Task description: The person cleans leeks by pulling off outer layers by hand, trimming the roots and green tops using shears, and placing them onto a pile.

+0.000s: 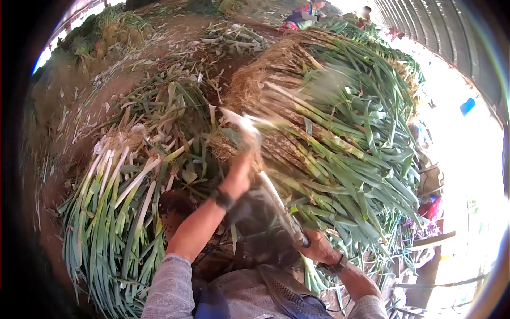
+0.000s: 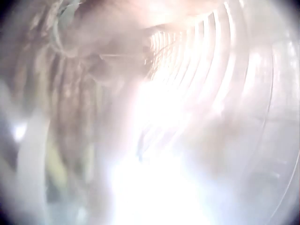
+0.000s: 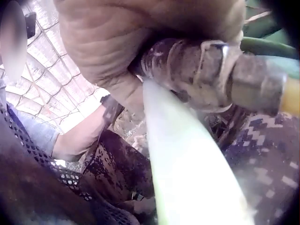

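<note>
My right hand [image 1: 319,248] grips a dirt-covered metal hose fitting [image 3: 192,70], its fingers curled round it. A green onion stalk [image 1: 276,204] runs from this hand up and left toward my left hand; in the right wrist view the pale stalk [image 3: 183,154] comes out from under the fingers. My left hand [image 1: 243,167] is blurred at the stalk's upper end, beside roots and white streaks [image 1: 240,119]; I cannot tell how its fingers lie. The left wrist view is mostly blur and glare.
A large heap of unpeeled green onions [image 1: 340,127] lies at right, roots inward. Cleaner, white-stemmed green onions [image 1: 111,186] lie at left. Leaf scraps [image 1: 175,101] cover the ground beyond. Another person [image 1: 305,15] is at the far end. A ribbed tunnel wall [image 1: 441,32] rises at right.
</note>
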`<action>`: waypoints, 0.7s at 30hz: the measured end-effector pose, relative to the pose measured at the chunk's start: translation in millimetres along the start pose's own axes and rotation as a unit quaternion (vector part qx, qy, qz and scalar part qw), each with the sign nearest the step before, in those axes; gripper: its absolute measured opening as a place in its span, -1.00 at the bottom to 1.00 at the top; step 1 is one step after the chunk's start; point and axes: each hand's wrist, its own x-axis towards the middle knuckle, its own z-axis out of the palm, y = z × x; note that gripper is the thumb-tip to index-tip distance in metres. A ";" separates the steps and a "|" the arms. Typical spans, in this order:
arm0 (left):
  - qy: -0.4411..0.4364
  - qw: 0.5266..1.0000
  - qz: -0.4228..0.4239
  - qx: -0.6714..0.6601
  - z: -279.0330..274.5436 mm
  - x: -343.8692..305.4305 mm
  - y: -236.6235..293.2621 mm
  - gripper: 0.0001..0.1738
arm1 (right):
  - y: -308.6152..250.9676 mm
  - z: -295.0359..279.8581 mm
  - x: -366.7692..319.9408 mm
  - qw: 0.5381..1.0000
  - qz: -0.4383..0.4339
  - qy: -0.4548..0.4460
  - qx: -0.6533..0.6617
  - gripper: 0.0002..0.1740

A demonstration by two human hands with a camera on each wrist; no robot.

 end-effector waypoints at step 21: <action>-0.135 0.846 -0.254 -0.449 50.3 -133.2 -8.6 -0.57 | -31.4 -74.1 41.2 0.975 0.090 -0.064 -0.194 -0.56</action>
